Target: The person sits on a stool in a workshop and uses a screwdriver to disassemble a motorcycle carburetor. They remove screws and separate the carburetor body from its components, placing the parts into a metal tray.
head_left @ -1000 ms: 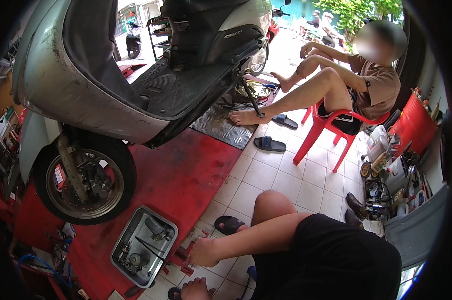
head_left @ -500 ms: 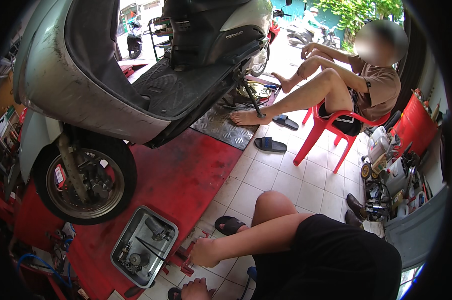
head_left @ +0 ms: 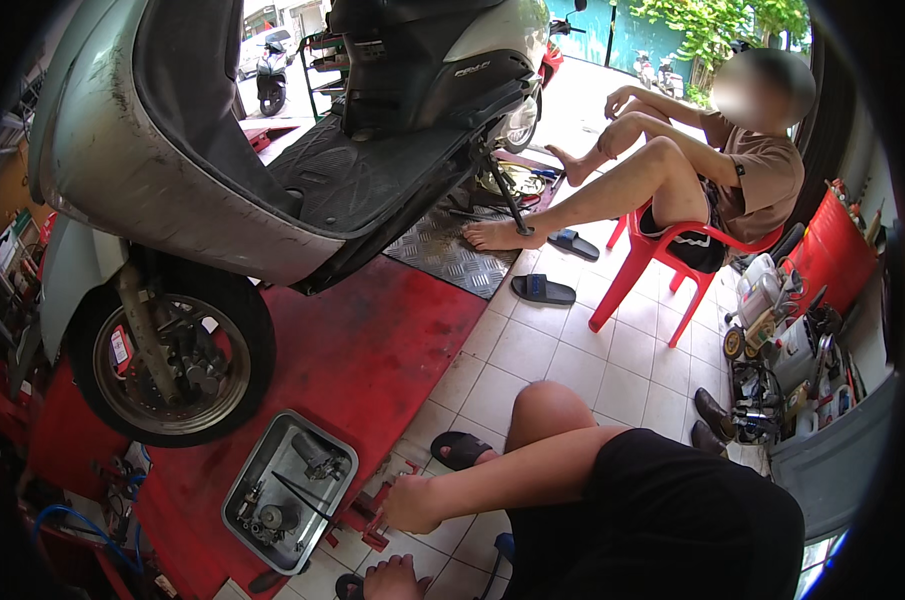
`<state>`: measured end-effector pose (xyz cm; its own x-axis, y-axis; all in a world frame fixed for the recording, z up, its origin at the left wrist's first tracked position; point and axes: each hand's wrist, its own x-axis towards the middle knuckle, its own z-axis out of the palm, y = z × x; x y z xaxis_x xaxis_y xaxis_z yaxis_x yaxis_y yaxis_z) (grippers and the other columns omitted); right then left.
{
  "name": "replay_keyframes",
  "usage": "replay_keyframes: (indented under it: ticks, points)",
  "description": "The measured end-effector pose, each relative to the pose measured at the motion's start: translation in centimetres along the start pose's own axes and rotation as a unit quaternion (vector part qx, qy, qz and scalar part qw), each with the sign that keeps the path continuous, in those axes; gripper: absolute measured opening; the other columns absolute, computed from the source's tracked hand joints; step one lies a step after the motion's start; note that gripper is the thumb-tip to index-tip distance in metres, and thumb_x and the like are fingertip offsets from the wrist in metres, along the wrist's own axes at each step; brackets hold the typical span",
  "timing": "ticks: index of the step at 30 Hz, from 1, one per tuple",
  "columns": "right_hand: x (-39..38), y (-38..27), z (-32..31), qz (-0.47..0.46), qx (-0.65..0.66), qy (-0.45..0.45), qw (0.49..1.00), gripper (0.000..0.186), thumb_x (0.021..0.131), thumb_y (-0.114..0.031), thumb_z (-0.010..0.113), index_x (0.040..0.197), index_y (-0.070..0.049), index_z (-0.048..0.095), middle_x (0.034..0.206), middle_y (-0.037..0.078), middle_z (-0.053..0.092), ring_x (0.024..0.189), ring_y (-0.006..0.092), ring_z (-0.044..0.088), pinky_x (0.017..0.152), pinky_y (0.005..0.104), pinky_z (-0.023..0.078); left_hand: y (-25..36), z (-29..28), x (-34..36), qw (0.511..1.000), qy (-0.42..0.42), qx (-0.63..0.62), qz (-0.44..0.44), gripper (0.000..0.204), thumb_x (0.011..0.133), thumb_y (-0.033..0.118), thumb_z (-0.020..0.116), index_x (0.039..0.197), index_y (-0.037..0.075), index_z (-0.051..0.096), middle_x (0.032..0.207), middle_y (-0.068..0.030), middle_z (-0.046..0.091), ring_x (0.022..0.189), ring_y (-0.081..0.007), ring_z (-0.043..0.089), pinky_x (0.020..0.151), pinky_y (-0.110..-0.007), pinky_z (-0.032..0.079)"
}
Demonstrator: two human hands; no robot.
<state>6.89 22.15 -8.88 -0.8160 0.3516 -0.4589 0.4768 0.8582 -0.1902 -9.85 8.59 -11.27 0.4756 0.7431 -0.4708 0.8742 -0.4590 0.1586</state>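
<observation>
At the lower edge is my left hand [head_left: 394,579], back upward and thumb a little apart from the fingers. Nothing shows in it; its wrist is cut off by the frame. Just above and left of the hand, a metal tray [head_left: 234,513] lies on the red lift platform [head_left: 372,345]. Greasy metal parts lie inside: a round-topped part [head_left: 274,518], a larger dark part [head_left: 317,456] and a black cable [head_left: 297,492]. Beside the tray, a bare foot [head_left: 409,504] rests by a red metal fitting [head_left: 374,535]. My right hand is out of view.
A grey scooter [head_left: 187,225] stands on the platform, its front wheel [head_left: 172,365] behind the tray. A person [head_left: 762,165] sits in a red plastic chair [head_left: 637,260], one foot near the scooter. Slippers [head_left: 542,290] lie on the tiles; bottles and tools [head_left: 782,340] line the right wall.
A motorcycle rider in the street at the back has gone from view. The view has shifted very slightly. My left hand, the tray and its parts look unmoved.
</observation>
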Motion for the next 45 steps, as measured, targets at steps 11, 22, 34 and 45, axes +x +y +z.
replay_keyframes:
  ticks: [11,22,34,45]
  points:
    - [-0.9,-0.3,-1.8,-0.013,-0.007,-0.040,0.999,0.026,0.076,-0.013,0.065,0.099,-0.001,0.068,0.106,0.016,0.068,0.099,0.0308,0.068,0.078,0.0425,0.056,-0.2,0.4,-0.1,1.000,0.010,-0.005,0.002,0.056,0.088,0.045,0.062,0.125,0.004,0.055,0.118,-0.0180,0.062,0.106,-0.0353,0.060,0.092,-0.048,0.046]
    - [0.0,-0.1,0.1,-0.006,-0.007,0.009,1.000,0.026,0.071,-0.015,0.068,0.093,-0.003,0.073,0.097,0.015,0.072,0.093,0.0317,0.070,0.069,0.0447,0.058,0.0,0.1,-0.1,1.000,0.019,0.005,0.004,0.054,0.088,0.044,0.062,0.123,0.004,0.056,0.116,-0.0167,0.063,0.104,-0.0343,0.061,0.089,-0.048,0.047]
    - [-0.3,-0.2,-1.0,-0.021,-0.007,-0.046,0.999,0.026,0.079,-0.015,0.063,0.101,-0.001,0.067,0.107,0.017,0.068,0.101,0.0314,0.067,0.080,0.0427,0.056,0.2,-0.3,0.0,1.000,0.001,0.001,-0.004,0.053,0.088,0.044,0.063,0.122,0.004,0.056,0.115,-0.0163,0.063,0.103,-0.0337,0.061,0.089,-0.047,0.047]
    - [-0.3,-0.2,-0.8,-0.016,-0.002,-0.038,0.999,0.026,0.076,-0.015,0.065,0.098,-0.001,0.069,0.105,0.016,0.068,0.099,0.0312,0.068,0.079,0.0431,0.055,-0.2,0.8,0.0,1.000,0.018,0.006,0.002,0.054,0.088,0.044,0.063,0.122,0.004,0.056,0.115,-0.0167,0.063,0.104,-0.0335,0.061,0.089,-0.047,0.047]
